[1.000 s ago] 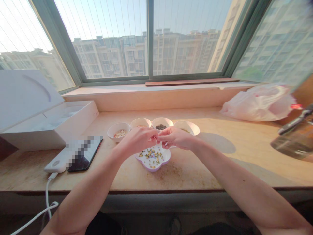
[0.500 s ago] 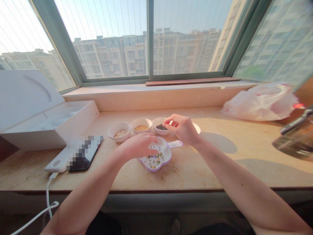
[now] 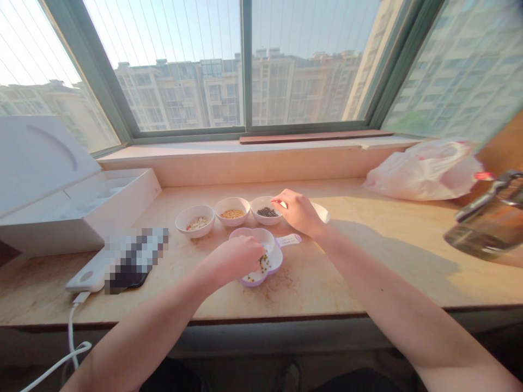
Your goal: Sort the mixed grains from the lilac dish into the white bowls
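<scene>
My left hand [image 3: 239, 257] reaches over a white and purple scalloped dish [image 3: 279, 260] with a short handle, its fingers closed and pointing down among small mixed green and yellow grains [image 3: 265, 264]. Whatever those fingertips hold is hidden. My right hand [image 3: 301, 211] is held in a pinch just above the right rim of a white bowl [image 3: 266, 222] of dark beans [image 3: 266, 212]; anything between its fingertips is too small to name. Left of that bowl stand a bowl of yellow grains [image 3: 232, 214] and a bowl of pale, reddish flakes [image 3: 198, 224].
Another white bowl [image 3: 322, 212] is partly hidden behind my right hand. At left lie an open white box [image 3: 122, 209], a white power bank [image 3: 87, 275] with a cable, and a phone [image 3: 139, 280]. A plastic bag [image 3: 420, 171] and a dark transparent pitcher [image 3: 486, 223] stand right.
My left hand's fingers have closed and dipped down into the scalloped dish. My right hand has drawn up slightly from the dark beans, still pinched. The whole view has shifted a little.
</scene>
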The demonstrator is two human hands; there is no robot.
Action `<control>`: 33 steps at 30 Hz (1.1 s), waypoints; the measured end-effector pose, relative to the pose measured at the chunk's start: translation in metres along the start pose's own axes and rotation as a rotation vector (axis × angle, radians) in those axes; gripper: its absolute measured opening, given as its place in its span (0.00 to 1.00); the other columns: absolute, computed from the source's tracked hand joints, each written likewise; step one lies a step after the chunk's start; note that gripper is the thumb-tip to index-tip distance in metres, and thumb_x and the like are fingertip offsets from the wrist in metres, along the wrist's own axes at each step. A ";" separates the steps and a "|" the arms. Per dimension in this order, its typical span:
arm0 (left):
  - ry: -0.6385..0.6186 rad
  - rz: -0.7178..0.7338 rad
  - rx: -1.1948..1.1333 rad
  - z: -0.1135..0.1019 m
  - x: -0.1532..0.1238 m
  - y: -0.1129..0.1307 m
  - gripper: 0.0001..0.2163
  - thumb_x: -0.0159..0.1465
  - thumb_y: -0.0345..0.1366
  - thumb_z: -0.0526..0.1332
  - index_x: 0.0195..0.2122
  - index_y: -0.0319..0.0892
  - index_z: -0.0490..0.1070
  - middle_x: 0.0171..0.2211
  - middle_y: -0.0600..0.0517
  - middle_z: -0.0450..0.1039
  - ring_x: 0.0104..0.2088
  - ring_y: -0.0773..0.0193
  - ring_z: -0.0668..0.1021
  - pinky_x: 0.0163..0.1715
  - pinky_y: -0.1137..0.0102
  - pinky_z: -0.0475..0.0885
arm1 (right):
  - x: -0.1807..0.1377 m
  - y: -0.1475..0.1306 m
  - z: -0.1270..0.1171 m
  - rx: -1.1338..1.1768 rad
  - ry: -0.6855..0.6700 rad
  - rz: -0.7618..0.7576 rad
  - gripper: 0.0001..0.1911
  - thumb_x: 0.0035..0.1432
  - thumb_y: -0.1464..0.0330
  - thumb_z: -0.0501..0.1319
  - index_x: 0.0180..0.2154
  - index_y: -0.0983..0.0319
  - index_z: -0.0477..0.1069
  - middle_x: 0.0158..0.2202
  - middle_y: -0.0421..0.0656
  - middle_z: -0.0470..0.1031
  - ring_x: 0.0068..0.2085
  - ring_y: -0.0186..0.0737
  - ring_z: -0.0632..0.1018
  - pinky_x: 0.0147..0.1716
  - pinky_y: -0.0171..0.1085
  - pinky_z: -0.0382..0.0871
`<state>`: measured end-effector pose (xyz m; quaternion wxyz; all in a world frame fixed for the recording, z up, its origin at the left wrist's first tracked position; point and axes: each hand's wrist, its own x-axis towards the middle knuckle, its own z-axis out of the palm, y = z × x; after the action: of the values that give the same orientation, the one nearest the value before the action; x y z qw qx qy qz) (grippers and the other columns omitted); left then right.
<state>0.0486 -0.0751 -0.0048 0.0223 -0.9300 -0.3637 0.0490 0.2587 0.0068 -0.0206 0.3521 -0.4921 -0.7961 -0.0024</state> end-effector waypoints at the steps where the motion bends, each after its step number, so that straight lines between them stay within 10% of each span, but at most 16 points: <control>1: 0.005 -0.002 0.018 0.003 0.002 0.002 0.10 0.63 0.24 0.58 0.28 0.37 0.77 0.31 0.44 0.79 0.33 0.56 0.80 0.32 0.65 0.69 | 0.000 0.000 0.001 -0.024 -0.028 0.019 0.11 0.68 0.68 0.59 0.43 0.59 0.82 0.44 0.46 0.82 0.40 0.44 0.80 0.40 0.39 0.69; 22: 0.128 0.013 -0.200 -0.001 0.004 -0.021 0.07 0.65 0.28 0.62 0.32 0.41 0.79 0.38 0.51 0.81 0.38 0.60 0.81 0.32 0.69 0.67 | -0.002 -0.004 -0.009 0.064 0.027 0.112 0.11 0.65 0.67 0.61 0.43 0.61 0.81 0.46 0.46 0.83 0.39 0.42 0.79 0.44 0.41 0.70; 33: 0.435 0.000 -0.325 -0.013 -0.003 -0.031 0.04 0.65 0.29 0.66 0.33 0.43 0.79 0.35 0.54 0.80 0.35 0.63 0.79 0.36 0.71 0.68 | -0.003 -0.016 -0.020 0.328 -0.055 0.212 0.11 0.61 0.62 0.64 0.40 0.60 0.83 0.39 0.44 0.83 0.34 0.38 0.75 0.36 0.38 0.68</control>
<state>0.0270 -0.0547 0.0110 -0.0494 -0.9100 -0.3536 -0.2108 0.2583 -0.0111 -0.0017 0.4038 -0.5091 -0.7391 0.1777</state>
